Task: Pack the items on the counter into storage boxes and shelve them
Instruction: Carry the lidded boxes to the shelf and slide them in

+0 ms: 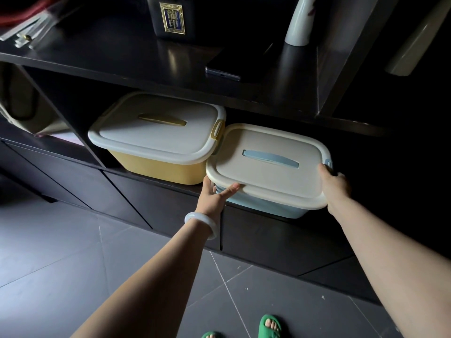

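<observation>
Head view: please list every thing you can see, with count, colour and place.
yellow box: 1, yellow with white lid, in the shelf, left.
blue box: 1, light blue with cream lid, right of the yellow box, partly out of the shelf.
phone: 1, dark, on the counter edge.
black box: 1, black with gold label, on the counter.
vase: 1, white, on the counter.
slippers: 2, green, on the grey floor.
bracelet: 1, white, on the left wrist.
left hand: holds the blue box's left front corner.
right hand: holds its right edge.
</observation>
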Motion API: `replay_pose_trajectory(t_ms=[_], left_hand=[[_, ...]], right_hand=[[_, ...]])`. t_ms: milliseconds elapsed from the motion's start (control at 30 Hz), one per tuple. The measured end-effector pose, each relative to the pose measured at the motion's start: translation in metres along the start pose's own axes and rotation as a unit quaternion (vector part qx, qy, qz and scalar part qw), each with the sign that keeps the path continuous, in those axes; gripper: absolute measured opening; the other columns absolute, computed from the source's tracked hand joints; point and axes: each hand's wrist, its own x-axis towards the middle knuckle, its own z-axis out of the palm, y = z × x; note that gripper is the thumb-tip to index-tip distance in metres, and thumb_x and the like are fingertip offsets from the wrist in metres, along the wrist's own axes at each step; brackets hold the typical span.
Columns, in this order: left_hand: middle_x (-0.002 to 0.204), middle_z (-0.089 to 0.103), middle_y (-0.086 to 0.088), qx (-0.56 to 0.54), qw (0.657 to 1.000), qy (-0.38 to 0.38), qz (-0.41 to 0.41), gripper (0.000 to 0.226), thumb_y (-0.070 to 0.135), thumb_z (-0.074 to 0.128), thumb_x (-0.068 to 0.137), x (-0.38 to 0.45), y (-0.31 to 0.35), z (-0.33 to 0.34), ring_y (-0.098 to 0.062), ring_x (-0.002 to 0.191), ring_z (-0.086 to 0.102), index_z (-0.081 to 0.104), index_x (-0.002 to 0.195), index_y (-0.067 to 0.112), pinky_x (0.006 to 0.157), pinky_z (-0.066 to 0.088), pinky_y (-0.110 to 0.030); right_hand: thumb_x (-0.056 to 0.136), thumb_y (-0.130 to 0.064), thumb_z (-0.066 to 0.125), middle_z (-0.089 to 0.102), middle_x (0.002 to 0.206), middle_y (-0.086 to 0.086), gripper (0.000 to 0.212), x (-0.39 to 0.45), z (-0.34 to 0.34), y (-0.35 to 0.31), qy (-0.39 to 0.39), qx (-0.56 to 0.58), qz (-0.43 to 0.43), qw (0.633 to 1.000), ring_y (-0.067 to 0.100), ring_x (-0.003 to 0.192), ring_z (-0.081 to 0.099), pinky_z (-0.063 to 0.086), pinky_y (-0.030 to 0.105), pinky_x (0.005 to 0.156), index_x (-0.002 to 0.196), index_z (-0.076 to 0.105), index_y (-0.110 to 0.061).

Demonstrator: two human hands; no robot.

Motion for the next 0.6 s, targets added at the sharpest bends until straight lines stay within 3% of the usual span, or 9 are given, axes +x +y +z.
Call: replay_pose_trajectory(t_ms=[300, 600], left_hand=[[0.13, 0.061, -0.006, -0.03, 1.0, -0.004, 0.003, 0.081, 0.012, 0.081, 0.066, -0.0028, 0.0005, 0.0043, -0.022, 0.123, 0.056, 0.042, 0.137, 0.015, 0.113, 0.035, -0.043], [0.13, 0.061, -0.004, -0.022, 1.0, -0.009, 0.004, 0.081, 0.016, 0.081, 0.066, -0.0053, 0.0011, 0.0051, -0.021, 0.124, 0.055, 0.043, 0.137, 0.019, 0.114, 0.033, -0.042]], right_hand=[[0.085, -0.048, 0.06, 0.059, 0.126, 0.016, 0.061, 0.0022, 0.0006, 0.0028, 0.005, 0.021, -0.008, 1.0, 0.032, 0.112, 0.058, 0.04, 0.029, 0.083, 0.128, 0.054, -0.004], [0.085, -0.051, 0.059, 0.059, 0.127, 0.015, 0.064, 0.0037, 0.0006, 0.0036, -0.002, 0.009, -0.01, 1.0, 0.032, 0.114, 0.057, 0.045, 0.035, 0.095, 0.13, 0.053, -0.006]])
